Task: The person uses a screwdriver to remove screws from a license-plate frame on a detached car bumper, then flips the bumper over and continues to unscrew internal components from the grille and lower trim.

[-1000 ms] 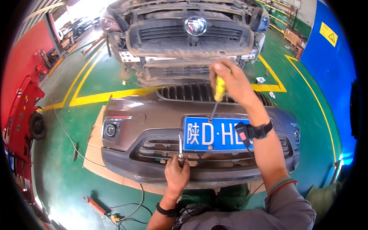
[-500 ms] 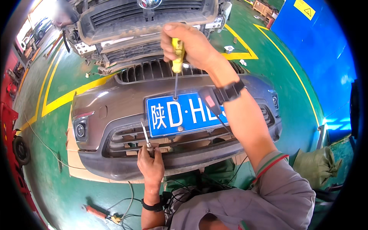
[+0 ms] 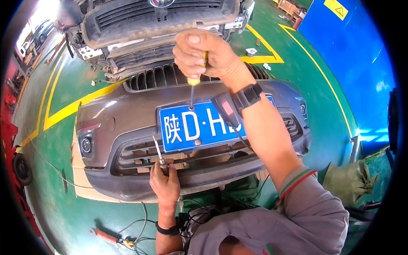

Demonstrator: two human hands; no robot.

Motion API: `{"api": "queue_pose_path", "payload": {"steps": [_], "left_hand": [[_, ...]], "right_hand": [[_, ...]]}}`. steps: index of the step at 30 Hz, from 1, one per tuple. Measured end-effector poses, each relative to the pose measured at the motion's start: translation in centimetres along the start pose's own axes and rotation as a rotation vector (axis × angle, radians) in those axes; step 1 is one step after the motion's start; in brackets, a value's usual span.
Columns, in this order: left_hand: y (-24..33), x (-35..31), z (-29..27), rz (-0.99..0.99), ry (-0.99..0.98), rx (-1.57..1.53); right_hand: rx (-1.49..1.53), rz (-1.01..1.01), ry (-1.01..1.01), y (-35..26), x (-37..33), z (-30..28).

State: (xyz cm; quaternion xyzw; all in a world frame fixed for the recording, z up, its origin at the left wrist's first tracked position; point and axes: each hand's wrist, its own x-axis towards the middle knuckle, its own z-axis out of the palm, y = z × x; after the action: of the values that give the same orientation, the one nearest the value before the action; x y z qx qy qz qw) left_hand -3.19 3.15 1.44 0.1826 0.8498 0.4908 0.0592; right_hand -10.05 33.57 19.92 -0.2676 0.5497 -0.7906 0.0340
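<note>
A brown-grey car bumper (image 3: 114,121) lies in front of me with a blue licence plate (image 3: 204,140) on it. My right hand (image 3: 206,53) is closed around a yellow-handled screwdriver (image 3: 193,81), held nearly upright. Its shaft meets the fastener (image 3: 191,107) at the plate's upper left. Below and to the left, my left hand (image 3: 165,186) grips a second screwdriver (image 3: 157,146), whose bare shaft points up beside the plate's left edge. Another fastener (image 3: 197,143) shows at the plate's lower edge. My right forearm and a small dark device by the wrist (image 3: 226,110) cover the plate's right part.
Flattened cardboard (image 3: 80,178) lies under the bumper. Beyond it stands a car front (image 3: 157,25) without its bumper. An orange-handled tool (image 3: 105,236) with cables lies at lower left. A green sack (image 3: 350,180) and a blue panel (image 3: 352,63) are at right.
My right hand has shifted its grip, its fingers now wrapped lower over the yellow handle. The screwdriver stays on the same fastener. My left hand keeps its hold; the view has shifted slightly.
</note>
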Motion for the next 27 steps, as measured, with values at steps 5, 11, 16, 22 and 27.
{"api": "queue_pose_path", "payload": {"steps": [5,11,16,22,27], "left_hand": [[0.0,0.3,-0.3,0.074,0.024,-0.013],[0.2,0.3,-0.1,0.053,0.002,-0.016],[0.2,0.3,-0.1,0.027,-0.005,-0.009],[0.2,0.2,-0.2,0.071,0.032,-0.011],[0.2,0.2,-0.2,0.104,0.016,0.009]], "right_hand": [[-1.3,-0.225,0.769,1.1,0.8,4.1],[-0.985,-0.402,0.937,2.1,0.5,4.3],[-0.034,0.108,0.015,0.3,1.0,1.0],[-1.356,-0.3,0.823,2.0,1.4,3.9],[-1.018,-0.523,1.013,3.6,1.3,3.8]]}}
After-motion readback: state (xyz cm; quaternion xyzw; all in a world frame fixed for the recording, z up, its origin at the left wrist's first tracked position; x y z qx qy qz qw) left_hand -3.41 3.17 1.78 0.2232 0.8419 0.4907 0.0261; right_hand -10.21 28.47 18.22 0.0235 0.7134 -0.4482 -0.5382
